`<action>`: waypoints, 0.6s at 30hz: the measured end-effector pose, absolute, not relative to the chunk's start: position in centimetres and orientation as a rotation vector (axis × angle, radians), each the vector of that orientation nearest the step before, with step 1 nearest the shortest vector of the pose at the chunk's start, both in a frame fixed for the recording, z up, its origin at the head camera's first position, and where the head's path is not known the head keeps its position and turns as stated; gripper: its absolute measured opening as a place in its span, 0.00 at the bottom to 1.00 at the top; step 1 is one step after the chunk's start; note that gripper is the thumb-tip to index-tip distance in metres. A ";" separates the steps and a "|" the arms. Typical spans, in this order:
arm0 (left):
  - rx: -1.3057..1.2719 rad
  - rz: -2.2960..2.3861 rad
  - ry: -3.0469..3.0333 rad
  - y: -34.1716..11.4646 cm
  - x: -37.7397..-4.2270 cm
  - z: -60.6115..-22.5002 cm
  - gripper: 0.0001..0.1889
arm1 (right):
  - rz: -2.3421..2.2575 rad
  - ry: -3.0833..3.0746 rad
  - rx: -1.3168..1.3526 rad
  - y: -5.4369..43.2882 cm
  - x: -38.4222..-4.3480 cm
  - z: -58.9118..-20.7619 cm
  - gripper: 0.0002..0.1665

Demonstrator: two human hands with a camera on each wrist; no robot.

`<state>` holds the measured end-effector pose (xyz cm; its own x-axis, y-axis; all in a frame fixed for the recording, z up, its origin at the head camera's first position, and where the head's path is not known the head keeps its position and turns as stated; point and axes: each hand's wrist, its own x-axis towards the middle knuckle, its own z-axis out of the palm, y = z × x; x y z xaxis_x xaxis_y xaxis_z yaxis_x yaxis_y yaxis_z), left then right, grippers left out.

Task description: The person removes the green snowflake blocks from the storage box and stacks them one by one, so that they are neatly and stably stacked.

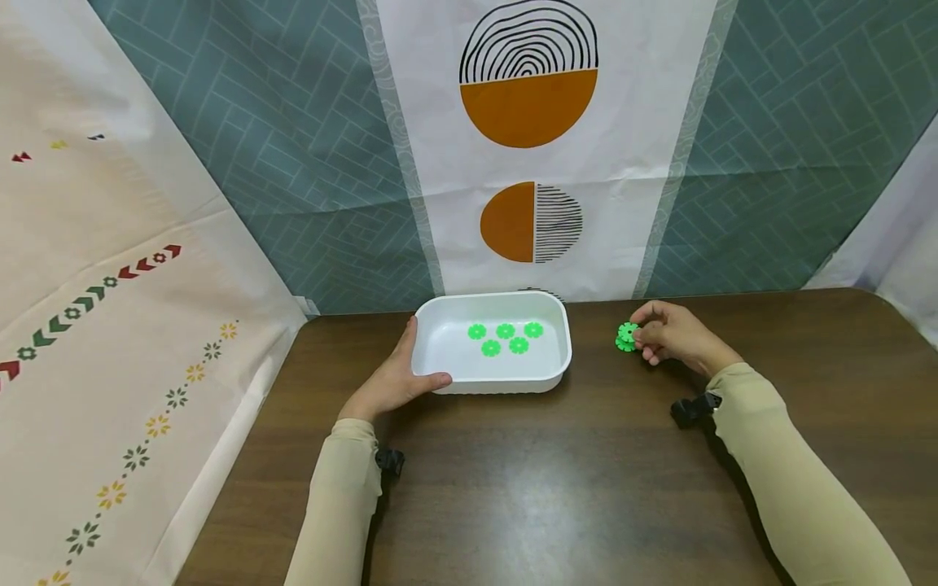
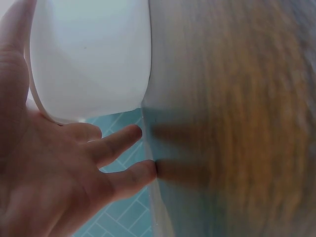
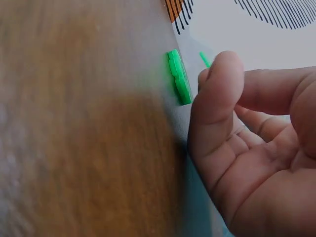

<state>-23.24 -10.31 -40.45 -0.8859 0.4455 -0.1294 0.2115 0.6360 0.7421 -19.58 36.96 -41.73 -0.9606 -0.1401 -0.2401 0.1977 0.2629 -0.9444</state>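
Observation:
My left hand (image 1: 392, 370) holds the left end of a white plastic tray (image 1: 498, 386), its thumb over the near rim and its fingers at the left side. In the left wrist view, the other fingers (image 2: 118, 143) spread beside the tray wall (image 2: 91, 59). Several green notched discs (image 1: 491, 348) lie apart on the tray floor. To the right of the tray, my right hand (image 1: 677, 335) pinches a green notched disc (image 3: 204, 59) between thumb and fingertips, mostly hidden in the right wrist view. Just below it, another green notched disc (image 3: 178, 79) lies on the table.
The brown wooden table (image 1: 513, 464) ends at the back against a patterned cloth (image 1: 322, 163) in teal and white. A pale cloth with small printed flowers (image 1: 146, 423) hangs on the left. Black straps with small devices (image 1: 692, 409) sit on both wrists.

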 end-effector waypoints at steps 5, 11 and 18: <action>0.532 1.101 2.557 -10.4 -23.3 -40.5 0.68 | -1.739 2.221 0.067 37.1 -19.5 -41.9 0.21; 0.545 1.114 2.556 -10.4 -23.4 -40.5 0.67 | -1.711 2.211 0.078 37.2 -19.7 -42.0 0.22; 0.532 1.103 2.560 -10.3 -23.4 -40.5 0.68 | -1.688 2.223 0.086 37.0 -19.7 -41.8 0.22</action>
<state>-23.44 -10.29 -40.50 -0.8855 0.4467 -0.1279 0.2138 0.6362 0.7413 -19.68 37.05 -41.76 -0.9380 -0.1588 -0.3081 0.2541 0.2893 -0.9229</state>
